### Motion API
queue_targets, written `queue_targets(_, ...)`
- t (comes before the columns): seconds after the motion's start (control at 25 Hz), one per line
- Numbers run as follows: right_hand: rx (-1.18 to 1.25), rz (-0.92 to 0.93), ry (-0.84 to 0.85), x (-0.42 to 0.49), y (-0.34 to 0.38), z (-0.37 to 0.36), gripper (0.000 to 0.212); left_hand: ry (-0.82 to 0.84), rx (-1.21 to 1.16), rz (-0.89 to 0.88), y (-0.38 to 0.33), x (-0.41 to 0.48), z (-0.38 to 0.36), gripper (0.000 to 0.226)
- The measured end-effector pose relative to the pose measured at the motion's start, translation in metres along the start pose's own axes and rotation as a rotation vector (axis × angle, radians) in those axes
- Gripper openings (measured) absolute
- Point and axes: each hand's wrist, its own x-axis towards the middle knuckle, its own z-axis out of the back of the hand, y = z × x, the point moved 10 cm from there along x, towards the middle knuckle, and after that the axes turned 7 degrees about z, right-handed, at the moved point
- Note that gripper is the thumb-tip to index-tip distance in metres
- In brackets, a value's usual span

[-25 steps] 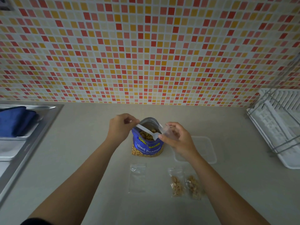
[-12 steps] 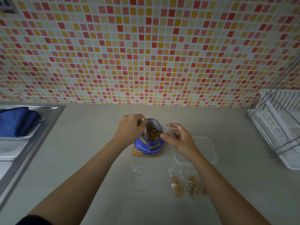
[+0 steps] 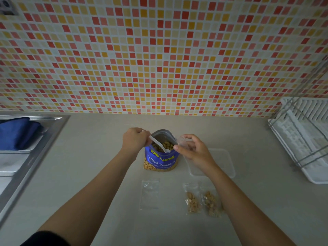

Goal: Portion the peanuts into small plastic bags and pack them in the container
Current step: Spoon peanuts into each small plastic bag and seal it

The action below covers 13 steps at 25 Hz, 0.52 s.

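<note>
The table (image 3: 88, 174) fills the lower half of the frame, and near its centre stands the blue peanut bag (image 3: 160, 157), upright with its mouth open toward the camera and peanuts showing inside. Just right of it lies the clear container (image 3: 225, 162), flat on the table and apparently holding nothing so far. The left hand (image 3: 135, 140), at the bag's upper left, has its fingers closed around the handle of a white spoon (image 3: 158, 144); the spoon's long axis slants from upper left down to lower right, its bowl low in the bag's mouth among the peanuts. The right hand (image 3: 192, 150) sits at the bag's right rim, its fingers pinching a small clear bag (image 3: 182, 142) held up beside the opening; whether that bag's mouth is spread I cannot tell. So the coming move, as I judge it, turns on one short relation: the loaded spoon bowl must travel right and slightly up from the peanuts to the held bag, which lies just beside the bowl's tip, roughly along the spoon's own line. In the lower centre lie one empty bag (image 3: 150, 193) and, to its right, two filled bags (image 3: 202, 201) side by side, not yet packed.
</note>
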Motion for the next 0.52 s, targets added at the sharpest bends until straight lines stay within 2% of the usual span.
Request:
queue_targets(0.16, 0.037, -0.020, 0.010, 0.000, -0.004, 0.001, 0.038, 0.023, -0.133, 0.030, 0.002, -0.005, -0.007, 0.022)
queue_targets(0.24, 0.061, -0.027, 0.020, 0.001, -0.005, 0.000, 0.037, -0.003, -0.128, -0.016, -0.005, -0.007, -0.003, 0.020)
queue_targets(0.32, 0.086, -0.030, 0.028, 0.002, -0.006, 0.000, 0.038, -0.068, 0.037, -0.225, -0.029, -0.015, 0.003, 0.020)
queue_targets(0.44, 0.099, -0.030, 0.032, 0.002, -0.007, 0.000, 0.038, -0.182, 0.369, -0.649, -0.062, -0.043, 0.000, 0.019)
queue_targets(0.52, 0.096, -0.028, 0.028, 0.002, -0.008, 0.001, 0.037, -0.165, 0.485, -0.742, -0.060, -0.050, -0.012, 0.019)
